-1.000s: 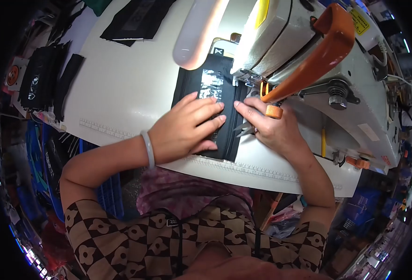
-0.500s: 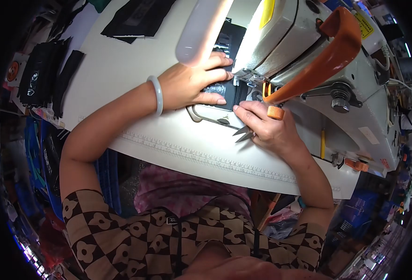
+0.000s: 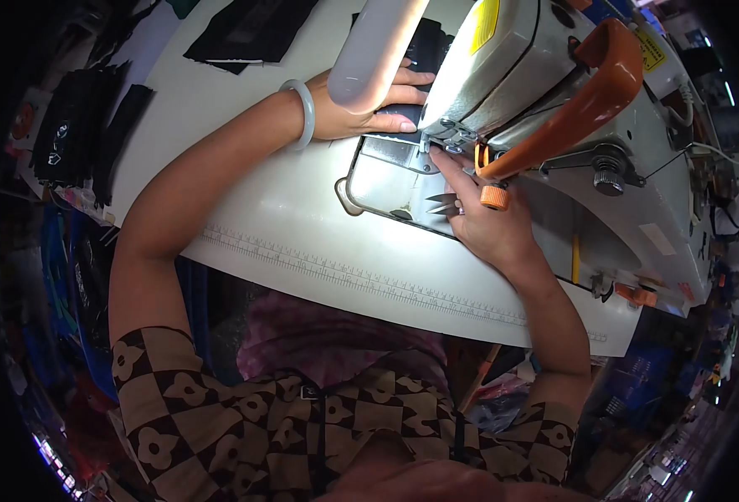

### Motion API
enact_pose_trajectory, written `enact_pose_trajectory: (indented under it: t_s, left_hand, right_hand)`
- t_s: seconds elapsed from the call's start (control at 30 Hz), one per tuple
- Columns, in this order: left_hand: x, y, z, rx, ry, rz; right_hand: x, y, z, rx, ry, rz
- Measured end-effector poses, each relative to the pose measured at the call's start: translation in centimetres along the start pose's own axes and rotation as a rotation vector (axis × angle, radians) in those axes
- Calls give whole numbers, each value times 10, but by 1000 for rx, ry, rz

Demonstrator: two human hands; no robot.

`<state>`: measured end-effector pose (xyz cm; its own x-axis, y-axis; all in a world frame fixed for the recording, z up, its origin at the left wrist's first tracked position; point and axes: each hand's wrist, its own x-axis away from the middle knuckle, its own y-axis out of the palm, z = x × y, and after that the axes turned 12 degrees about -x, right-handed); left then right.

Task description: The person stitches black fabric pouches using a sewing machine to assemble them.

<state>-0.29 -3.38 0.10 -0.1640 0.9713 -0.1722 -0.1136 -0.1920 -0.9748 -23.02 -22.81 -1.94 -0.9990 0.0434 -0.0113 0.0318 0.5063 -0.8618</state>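
Note:
Black fabric (image 3: 424, 50) lies under the sewing machine (image 3: 503, 67), beside its presser foot. My left hand (image 3: 365, 105) rests flat on the fabric's near edge with the fingers spread, partly behind the white lamp tube (image 3: 374, 58). Just right of the presser foot (image 3: 425, 144), my right hand (image 3: 491, 213) reaches with its index finger to the needle area. Small scissors (image 3: 445, 204) are held in that hand, their blades pointing left over the metal plate (image 3: 399, 167).
Black fabric pieces (image 3: 248, 32) lie at the back left, with a stack of black pieces (image 3: 76, 125) at far left. A printed ruler (image 3: 344, 280) runs along the table's front. An orange lever (image 3: 587, 100) and a yellow stick (image 3: 576, 258) are at right.
The black fabric and my left hand have moved away from me, uncovering more of the metal plate. My right index finger has moved up toward the presser foot, and the scissors have turned slightly.

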Motion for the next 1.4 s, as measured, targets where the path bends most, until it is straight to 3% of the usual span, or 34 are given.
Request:
enact_pose_trajectory:
  t_s: [0.1, 0.2, 0.23, 0.33, 0.4, 0.5, 0.53, 0.63, 0.77, 0.93, 1.03, 1.4]
  left_hand:
    - [7, -12, 19, -27, -48, 30]
    - [24, -37, 59, -248, -304, -211]
    - [30, -33, 65, -250, -293, -215]
    - [50, -7, 73, -4, -200, 154]
    - [50, -4, 71, 63, -157, 165]
    - [49, -1, 73, 199, -85, 178]
    - [49, -2, 74, 191, -89, 165]
    - [48, -4, 74, 173, -83, 139]
    - [53, -2, 78, 119, -23, 186]
    - [51, 0, 85, 12, -49, 179]
    - [48, 1, 82, -6, -54, 170]
    - [10, 5, 27, -89, 22, 212]
  right_hand:
    - [4, -3, 1, 20, -138, 24]
    - [3, -8, -5, 46, -217, 69]
    - [4, -9, -7, 60, -255, 88]
    - [4, -14, -10, -21, -230, 39]
    - [2, -14, -10, -59, -221, 16]
    - [-2, -6, -11, -207, -473, 66]
    - [-6, -4, -12, -210, -473, 70]
    - [-15, -4, -19, 80, -689, 177]
    - [-15, -8, -23, 149, -829, 223]
    - [2, -10, -16, -23, -613, 141]
    - [10, -6, -17, -167, -502, 229]
    - [37, -33, -21, -124, -318, 107]
